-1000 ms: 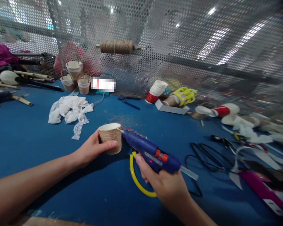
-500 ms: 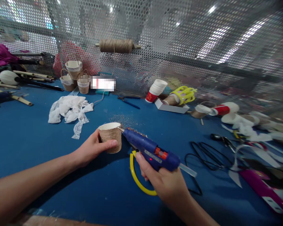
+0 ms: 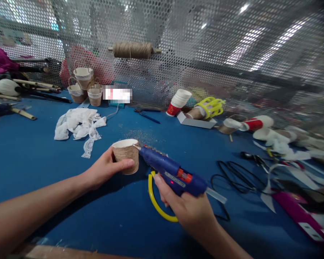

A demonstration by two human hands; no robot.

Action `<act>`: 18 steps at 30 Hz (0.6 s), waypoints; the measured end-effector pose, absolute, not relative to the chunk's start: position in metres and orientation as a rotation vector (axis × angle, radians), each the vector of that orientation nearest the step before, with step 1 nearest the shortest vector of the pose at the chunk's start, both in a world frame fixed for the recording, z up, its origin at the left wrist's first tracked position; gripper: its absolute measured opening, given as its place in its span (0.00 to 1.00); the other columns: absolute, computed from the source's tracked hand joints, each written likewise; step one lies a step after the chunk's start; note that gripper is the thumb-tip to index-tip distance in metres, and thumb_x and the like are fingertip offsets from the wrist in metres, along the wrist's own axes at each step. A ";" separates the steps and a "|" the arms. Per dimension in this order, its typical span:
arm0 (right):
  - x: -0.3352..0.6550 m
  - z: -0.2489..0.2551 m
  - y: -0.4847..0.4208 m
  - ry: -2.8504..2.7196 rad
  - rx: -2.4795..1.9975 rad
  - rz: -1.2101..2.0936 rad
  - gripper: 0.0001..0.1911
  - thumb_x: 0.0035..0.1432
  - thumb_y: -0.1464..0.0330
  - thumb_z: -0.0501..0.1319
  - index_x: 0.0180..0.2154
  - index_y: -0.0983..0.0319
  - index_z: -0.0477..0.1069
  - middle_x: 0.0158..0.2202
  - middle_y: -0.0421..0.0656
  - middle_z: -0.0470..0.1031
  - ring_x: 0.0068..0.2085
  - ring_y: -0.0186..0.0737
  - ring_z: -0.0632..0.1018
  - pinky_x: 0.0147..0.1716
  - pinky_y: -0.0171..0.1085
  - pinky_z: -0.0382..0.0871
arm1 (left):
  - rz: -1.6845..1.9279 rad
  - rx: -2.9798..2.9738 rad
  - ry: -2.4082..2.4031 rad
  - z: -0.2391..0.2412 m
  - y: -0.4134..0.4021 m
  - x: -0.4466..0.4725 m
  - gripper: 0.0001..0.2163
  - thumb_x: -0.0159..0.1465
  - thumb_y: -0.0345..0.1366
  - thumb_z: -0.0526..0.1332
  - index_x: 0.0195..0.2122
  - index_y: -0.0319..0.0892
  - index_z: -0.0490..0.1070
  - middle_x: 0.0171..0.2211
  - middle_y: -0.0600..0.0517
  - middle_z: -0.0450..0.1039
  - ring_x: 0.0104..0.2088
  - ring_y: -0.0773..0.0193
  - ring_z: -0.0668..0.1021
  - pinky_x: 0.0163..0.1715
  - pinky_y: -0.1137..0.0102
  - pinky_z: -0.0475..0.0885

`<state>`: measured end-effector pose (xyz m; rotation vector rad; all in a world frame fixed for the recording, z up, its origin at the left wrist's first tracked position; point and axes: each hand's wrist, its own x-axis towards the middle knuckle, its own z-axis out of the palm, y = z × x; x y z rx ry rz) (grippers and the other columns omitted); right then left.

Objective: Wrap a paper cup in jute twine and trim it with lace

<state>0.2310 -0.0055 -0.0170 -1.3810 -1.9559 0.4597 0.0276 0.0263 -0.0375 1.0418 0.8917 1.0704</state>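
Brown cup (image 3: 124, 154) — in left hand (image 3: 109, 168), glue gun (image 3: 163, 162) — in right hand (image 3: 186, 207)

Bare hands (image 3: 106, 171); bare forearms (image 3: 40, 202), smooth, slender, tapering toward narrow wrists (image 3: 82, 182).

A roll of twine (image 3: 132, 50) hangs at the mesh (image 3: 194, 43) above the tabletop's (image 3: 37, 158) far edge. Along that edge I can see three baskets (image 3: 85, 82), one perched on two, then pliers (image 3: 150, 118), a leaning stack of paper cups (image 3: 178, 102) and a white tray (image 3: 197, 122). Lace (image 3: 78, 124) lies crumpled in front of the baskets. Sticks (image 3: 24, 113) and purple cloth (image 3: 0, 59) crowd the far left corner; a purple power strip (image 3: 297, 216) sits toward the near right corner.
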 end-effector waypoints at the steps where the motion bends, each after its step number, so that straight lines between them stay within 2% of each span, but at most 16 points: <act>1: 0.232 -0.015 -0.006 -1.975 -1.376 0.469 0.14 0.52 0.58 0.57 0.31 0.59 0.76 0.21 0.44 0.73 0.27 0.44 0.77 0.25 0.41 0.71 | 1.071 1.044 0.886 -0.038 0.027 0.028 0.27 0.52 0.38 0.66 0.51 0.37 0.60 0.53 0.41 0.67 0.53 0.52 0.70 0.54 0.58 0.61; 4: 0.232 -0.009 -0.007 -1.985 -1.377 0.466 0.13 0.52 0.59 0.57 0.32 0.59 0.76 0.22 0.44 0.74 0.29 0.45 0.77 0.27 0.41 0.71 | 1.072 1.044 0.883 -0.038 0.027 0.027 0.27 0.52 0.38 0.66 0.51 0.37 0.60 0.53 0.40 0.67 0.53 0.52 0.70 0.54 0.58 0.61; 12: 0.231 -0.015 -0.006 -2.017 -1.342 0.447 0.13 0.52 0.60 0.56 0.30 0.58 0.76 0.17 0.41 0.71 0.24 0.41 0.75 0.22 0.37 0.69 | 1.086 1.051 0.833 -0.038 0.026 0.027 0.26 0.53 0.37 0.66 0.51 0.38 0.60 0.53 0.42 0.67 0.53 0.52 0.69 0.55 0.58 0.60; 18: 0.232 -0.019 -0.002 -1.965 -1.359 0.472 0.15 0.54 0.59 0.55 0.23 0.58 0.73 0.11 0.37 0.65 0.15 0.35 0.69 0.14 0.33 0.64 | 1.082 1.033 0.872 -0.040 0.026 0.025 0.26 0.53 0.39 0.66 0.51 0.38 0.61 0.52 0.41 0.67 0.52 0.52 0.70 0.54 0.57 0.61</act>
